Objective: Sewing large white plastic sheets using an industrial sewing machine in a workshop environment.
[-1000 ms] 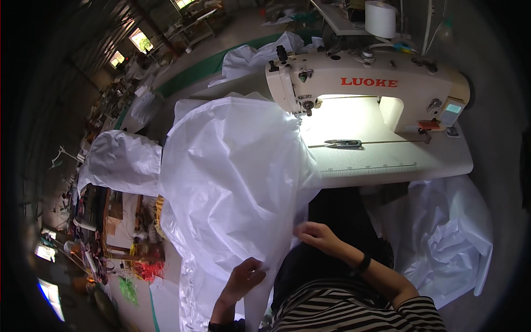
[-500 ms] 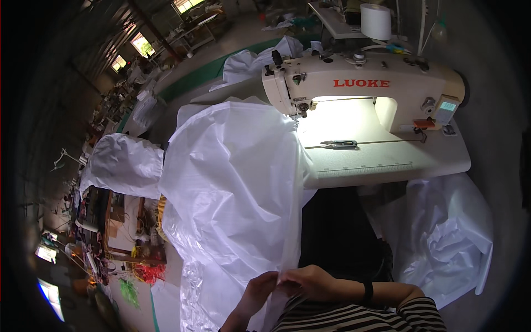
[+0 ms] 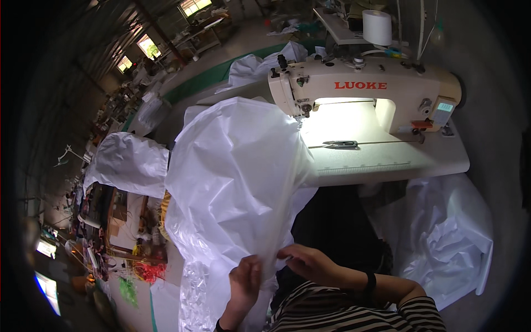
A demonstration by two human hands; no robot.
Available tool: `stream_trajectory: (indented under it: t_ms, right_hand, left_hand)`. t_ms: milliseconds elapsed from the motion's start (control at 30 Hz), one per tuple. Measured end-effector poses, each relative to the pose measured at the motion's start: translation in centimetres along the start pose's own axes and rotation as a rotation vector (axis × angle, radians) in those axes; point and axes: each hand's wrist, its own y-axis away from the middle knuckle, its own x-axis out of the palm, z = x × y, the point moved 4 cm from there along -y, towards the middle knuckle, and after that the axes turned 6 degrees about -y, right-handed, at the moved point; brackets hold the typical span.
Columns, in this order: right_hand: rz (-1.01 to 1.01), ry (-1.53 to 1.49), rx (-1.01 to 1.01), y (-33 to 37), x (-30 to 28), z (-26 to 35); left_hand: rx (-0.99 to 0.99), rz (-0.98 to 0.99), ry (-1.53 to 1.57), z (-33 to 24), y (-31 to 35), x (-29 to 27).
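Note:
A large sheet of shiny white plastic-like fabric (image 3: 227,166) drapes from under the needle of a sewing machine (image 3: 362,83) down toward my lap. My left hand (image 3: 246,279) is closed on the sheet near its right edge, low in the picture. Just to the right, my right hand (image 3: 311,264) has its thumb and forefinger together at that same edge, pinching it. A small gap separates the two hands. Thread snips (image 3: 340,145) lie on the lit machine bed, behind a printed ruler strip.
A second bundle of white sheeting (image 3: 445,232) hangs at the right of the machine table. More white fabric (image 3: 130,163) lies to the left, above a cluttered shelf with red strands (image 3: 150,271). A white thread cone (image 3: 376,27) stands behind the machine.
My hands have come apart slightly and moved up along the sheet's edge, the left one shifting left. The sheet's lower right edge has shifted left. The view has tilted a little.

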Motion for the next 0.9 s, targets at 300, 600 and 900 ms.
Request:
stream_trajectory:
  t_ms: [300,600,900]
  right_hand:
    - [0.226,0.156,0.033,0.3,1.0,0.1]
    - [0.731,-0.091,-0.064,-1.4,13.5,-7.7]
    - [-0.239,0.895,0.236,-3.7,-10.3,-18.5]
  left_hand:
    - [-0.083,0.078,-0.119,1.7,-0.7,-0.8]
    - [0.463,0.380,-0.173,1.2,-1.0,1.4]
    - [0.288,0.376,-0.327,11.7,-1.2,5.2]
